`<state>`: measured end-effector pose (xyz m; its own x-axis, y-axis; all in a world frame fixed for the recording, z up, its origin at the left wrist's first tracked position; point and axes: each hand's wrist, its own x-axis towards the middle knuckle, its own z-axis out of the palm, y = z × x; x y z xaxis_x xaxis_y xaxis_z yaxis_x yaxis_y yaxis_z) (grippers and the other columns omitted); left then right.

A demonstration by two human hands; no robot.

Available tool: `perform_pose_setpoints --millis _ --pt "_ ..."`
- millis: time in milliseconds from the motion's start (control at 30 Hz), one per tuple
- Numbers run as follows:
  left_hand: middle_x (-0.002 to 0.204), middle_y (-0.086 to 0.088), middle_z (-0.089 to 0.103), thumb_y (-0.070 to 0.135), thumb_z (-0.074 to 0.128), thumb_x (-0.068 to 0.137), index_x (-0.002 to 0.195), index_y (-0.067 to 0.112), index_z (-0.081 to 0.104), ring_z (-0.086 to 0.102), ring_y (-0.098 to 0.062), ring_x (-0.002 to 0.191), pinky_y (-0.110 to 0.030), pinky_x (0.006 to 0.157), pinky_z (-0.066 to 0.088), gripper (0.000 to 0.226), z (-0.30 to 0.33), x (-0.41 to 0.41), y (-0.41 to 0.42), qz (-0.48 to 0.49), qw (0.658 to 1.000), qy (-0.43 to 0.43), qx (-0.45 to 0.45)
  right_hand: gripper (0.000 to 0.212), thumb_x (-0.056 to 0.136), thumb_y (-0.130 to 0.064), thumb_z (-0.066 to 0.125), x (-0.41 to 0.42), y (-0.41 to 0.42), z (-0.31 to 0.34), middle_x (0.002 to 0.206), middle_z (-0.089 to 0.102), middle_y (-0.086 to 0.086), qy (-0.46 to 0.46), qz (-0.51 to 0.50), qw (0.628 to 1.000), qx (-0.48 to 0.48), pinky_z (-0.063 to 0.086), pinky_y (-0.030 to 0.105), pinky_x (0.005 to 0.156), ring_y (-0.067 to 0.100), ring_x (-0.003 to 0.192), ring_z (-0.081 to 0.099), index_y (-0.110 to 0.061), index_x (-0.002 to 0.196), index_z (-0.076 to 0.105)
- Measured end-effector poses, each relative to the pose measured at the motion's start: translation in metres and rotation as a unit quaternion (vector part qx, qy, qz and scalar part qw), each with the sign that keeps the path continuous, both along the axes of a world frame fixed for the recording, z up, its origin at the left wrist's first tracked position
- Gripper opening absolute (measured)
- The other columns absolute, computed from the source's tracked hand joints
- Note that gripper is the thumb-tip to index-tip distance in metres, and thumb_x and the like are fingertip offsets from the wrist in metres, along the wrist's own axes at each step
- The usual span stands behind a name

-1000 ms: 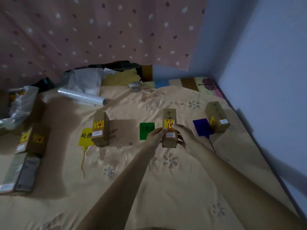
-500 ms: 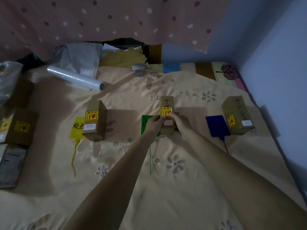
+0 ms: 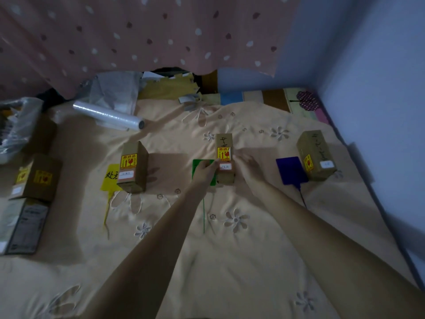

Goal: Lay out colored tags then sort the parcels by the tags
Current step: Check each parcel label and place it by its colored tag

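Note:
Three tags lie in a row on the bed sheet: a yellow tag (image 3: 110, 178), a green tag (image 3: 199, 164) and a blue tag (image 3: 290, 170). A brown parcel stands upright at each. The left parcel (image 3: 133, 167) covers part of the yellow tag, and the right parcel (image 3: 316, 155) is beside the blue one. The middle parcel (image 3: 225, 155) stands at the green tag's right edge. My left hand (image 3: 205, 172) grips its left side, over the green tag. Blurred and with fingers spread, my right hand (image 3: 248, 166) is at the parcel's right side.
More brown parcels (image 3: 36, 178) and a flat grey package (image 3: 25, 224) sit at the left edge. A roll of clear wrap (image 3: 108, 116) and a plastic bag (image 3: 16, 125) lie at the back left. A wall (image 3: 379, 88) bounds the bed on the right, a spotted curtain (image 3: 138, 31) behind.
Both hands carried the middle parcel a little left and set it down against the green tag. My right hand's fingers have loosened from it. The view has tilted down slightly.

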<state>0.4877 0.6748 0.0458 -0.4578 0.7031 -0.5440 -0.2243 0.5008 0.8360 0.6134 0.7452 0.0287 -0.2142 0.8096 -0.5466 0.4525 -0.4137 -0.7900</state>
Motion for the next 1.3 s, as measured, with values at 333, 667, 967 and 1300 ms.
perform_pose_setpoints --millis 333,667,967,1300 --pt "0.087 -0.006 0.052 0.027 0.058 0.093 0.075 0.021 0.052 0.048 -0.02 0.086 -0.03 0.069 0.038 0.02 0.068 0.013 -0.105 0.03 0.994 0.096 0.033 0.052 0.089 -0.05 0.058 0.043 -0.081 0.078 0.128 0.056 -0.002 0.073 0.044 0.995 0.047 0.043 0.033 0.091 0.019 0.114 0.053 -0.023 0.134 0.053" --pt "0.095 -0.009 0.061 0.02 0.062 0.09 0.088 0.017 0.064 0.056 -0.021 0.088 -0.031 0.073 0.043 0.004 0.103 -0.009 -0.253 0.047 0.99 0.126 0.029 0.038 0.083 -0.048 0.066 0.052 -0.192 0.108 0.101 0.064 -0.002 0.081 0.084 0.991 0.06 0.046 0.029 0.063 0.018 0.079 0.06 -0.028 0.115 0.063" --pt "0.097 -0.008 0.061 0.025 0.061 0.091 0.1 0.01 0.063 0.058 -0.019 0.091 -0.029 0.072 0.044 0.018 0.069 -0.105 -0.393 0.005 0.986 0.164 -0.027 0.044 0.051 -0.064 0.064 -0.029 -0.315 0.092 0.106 0.07 0.0 0.086 0.079 0.993 0.036 0.051 0.042 0.093 0.021 0.101 0.066 -0.034 0.084 0.063" --pt "0.072 0.0 0.056 0.019 0.066 0.085 0.077 0.015 0.057 0.05 -0.017 0.071 -0.032 0.068 0.041 0.012 0.008 -0.203 -0.553 -0.014 0.983 0.161 -0.083 0.035 0.087 -0.035 0.063 -0.139 -0.49 0.06 0.111 0.061 0.001 -0.053 0.128 0.989 0.042 0.046 0.032 0.081 0.021 0.099 0.059 -0.02 0.119 0.061"
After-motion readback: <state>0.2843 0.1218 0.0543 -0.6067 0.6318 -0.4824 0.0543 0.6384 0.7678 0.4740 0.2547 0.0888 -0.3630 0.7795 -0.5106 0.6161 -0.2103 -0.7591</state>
